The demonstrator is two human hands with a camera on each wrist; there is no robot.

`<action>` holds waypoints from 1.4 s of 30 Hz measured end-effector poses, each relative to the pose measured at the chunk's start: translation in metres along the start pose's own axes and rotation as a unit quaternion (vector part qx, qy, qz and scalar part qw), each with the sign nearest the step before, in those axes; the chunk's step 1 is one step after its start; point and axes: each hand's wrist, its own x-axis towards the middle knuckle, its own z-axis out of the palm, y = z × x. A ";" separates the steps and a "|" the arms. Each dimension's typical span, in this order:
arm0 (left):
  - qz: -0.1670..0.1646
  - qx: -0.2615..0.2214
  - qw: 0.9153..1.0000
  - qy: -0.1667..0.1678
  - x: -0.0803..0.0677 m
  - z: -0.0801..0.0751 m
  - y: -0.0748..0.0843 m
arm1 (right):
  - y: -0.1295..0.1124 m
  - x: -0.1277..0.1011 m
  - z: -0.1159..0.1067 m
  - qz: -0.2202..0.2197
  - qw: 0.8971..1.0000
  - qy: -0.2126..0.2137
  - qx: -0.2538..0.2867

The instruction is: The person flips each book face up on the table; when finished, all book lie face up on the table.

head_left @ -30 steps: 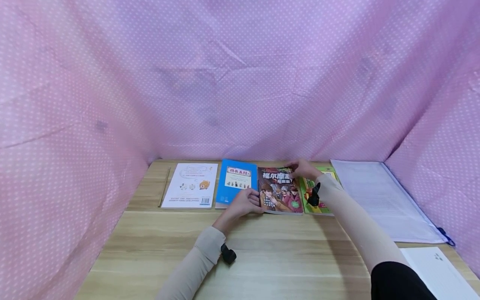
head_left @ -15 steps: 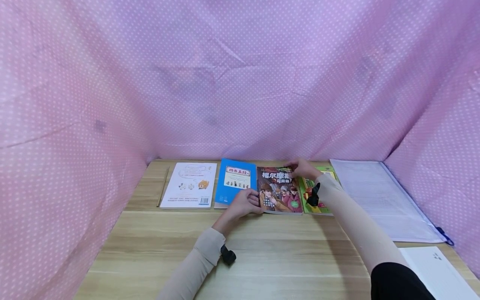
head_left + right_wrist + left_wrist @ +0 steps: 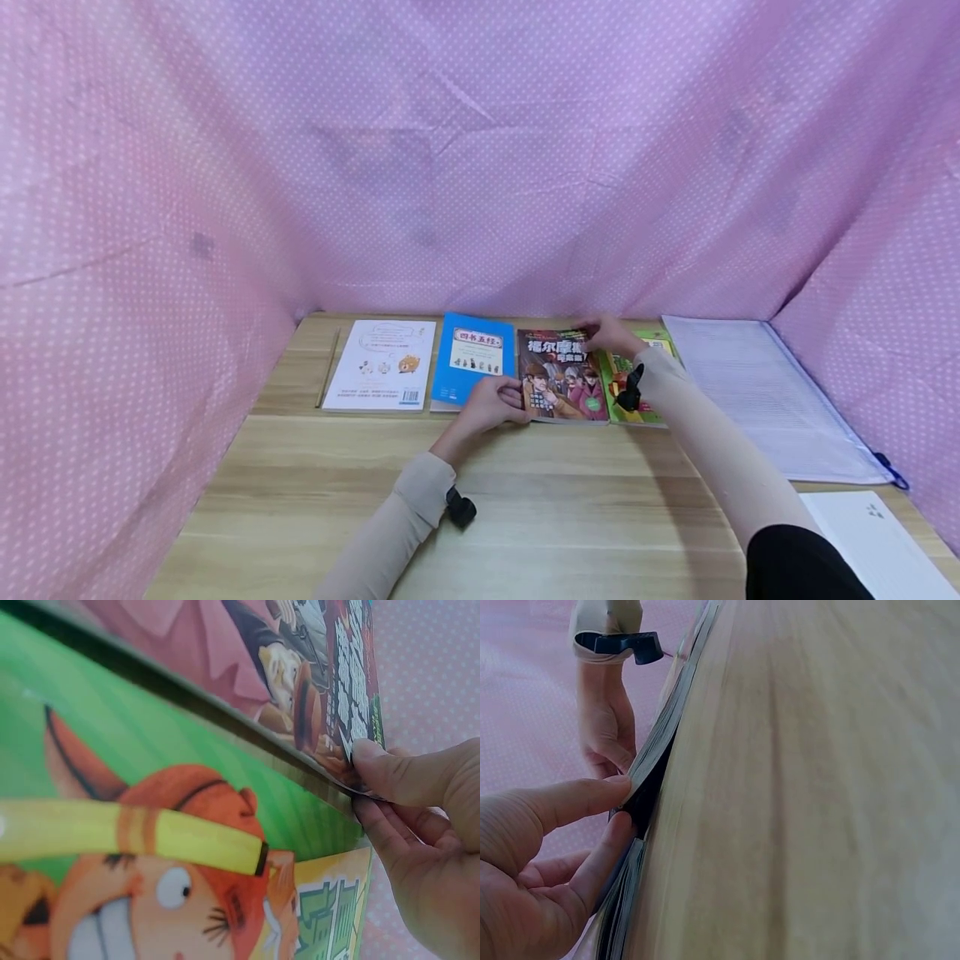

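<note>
Wooden desk [image 3: 555,500] | both hands pinch detective comic [image 3: 562,379] corners

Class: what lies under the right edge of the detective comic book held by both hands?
The detective comic book overlaps a green cartoon book; its covered left strip is hidden. Nothing shows what lies beneath the rest.

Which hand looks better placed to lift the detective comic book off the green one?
Probably the left hand: it grips the detective comic book at its near corner, fingers around the edge. The right hand only pinches the far corner over the green book.
</note>
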 end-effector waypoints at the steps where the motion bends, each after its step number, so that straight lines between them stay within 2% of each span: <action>1: 0.001 0.000 1.000 0.001 0.000 0.000 0.000 | 0.000 0.000 0.000 -0.001 1.000 0.000 -0.002; 12: 0.021 0.041 0.999 0.016 -0.003 0.003 0.002 | 0.002 -0.002 0.002 -0.002 1.000 0.011 -0.004; 27: 0.019 0.031 0.999 0.006 -0.005 -0.001 0.001 | 0.005 -0.002 0.004 0.000 1.000 0.026 0.003; 31: 0.028 0.037 0.999 -0.001 -0.007 -0.006 0.002 | 0.004 -0.003 0.004 -0.004 1.000 0.024 0.006; 37: 0.063 0.051 0.997 0.000 -0.011 -0.020 0.006 | 0.000 -0.005 0.005 -0.006 1.000 0.030 0.002; 42: 0.067 0.053 0.996 0.006 -0.017 -0.034 0.009 | -0.003 -0.008 0.005 -0.003 0.999 0.032 0.006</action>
